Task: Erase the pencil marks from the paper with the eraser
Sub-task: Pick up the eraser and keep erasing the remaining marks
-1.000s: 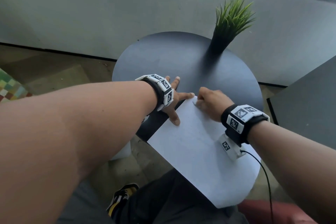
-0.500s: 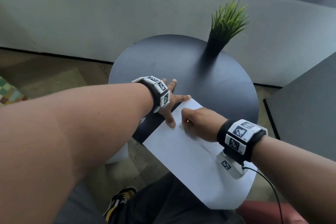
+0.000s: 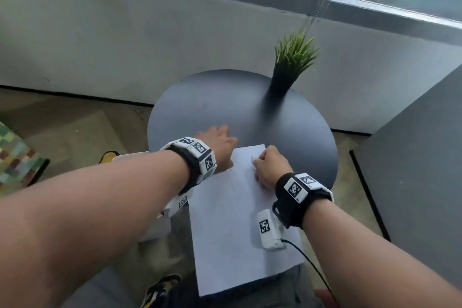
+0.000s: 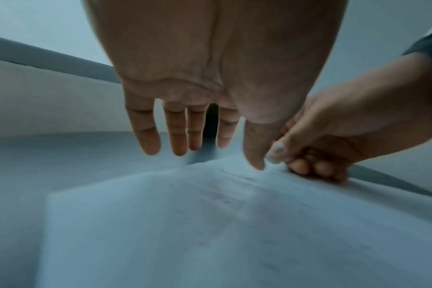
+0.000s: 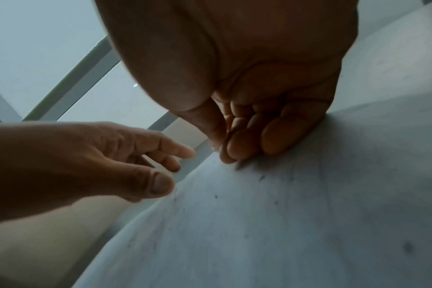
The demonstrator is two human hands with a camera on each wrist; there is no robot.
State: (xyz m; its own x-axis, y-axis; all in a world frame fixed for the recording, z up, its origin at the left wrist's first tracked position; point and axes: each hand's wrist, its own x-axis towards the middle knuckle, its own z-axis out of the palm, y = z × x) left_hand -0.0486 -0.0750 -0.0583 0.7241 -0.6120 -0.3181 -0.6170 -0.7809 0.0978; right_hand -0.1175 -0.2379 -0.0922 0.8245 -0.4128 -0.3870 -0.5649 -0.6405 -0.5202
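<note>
A white sheet of paper point(image 3: 235, 227) lies on the round dark table point(image 3: 205, 107), its near end hanging over the edge. Faint pencil marks point(image 5: 261, 177) show on it. My right hand point(image 3: 271, 167) rests near the paper's far corner, fingers curled round a small white eraser point(image 3: 253, 159). The right wrist view shows only those curled fingers point(image 5: 247, 140) on the sheet, with the eraser hidden. My left hand point(image 3: 220, 145) is blurred at the paper's far left edge. Its fingers point(image 4: 195, 136) are straight above the table, and its thumb point(image 4: 255, 155) is at the paper's edge.
A green potted plant point(image 3: 292, 62) stands at the table's far right. A grey wall under a window runs behind it. A dark panel point(image 3: 412, 170) stands to the right. A shoe point(image 3: 162, 287) and floor lie below the table.
My right hand slid with the eraser from the paper's middle back toward its far corner. The paper turned. My left hand shifted farther onto the table, its fingers off the sheet.
</note>
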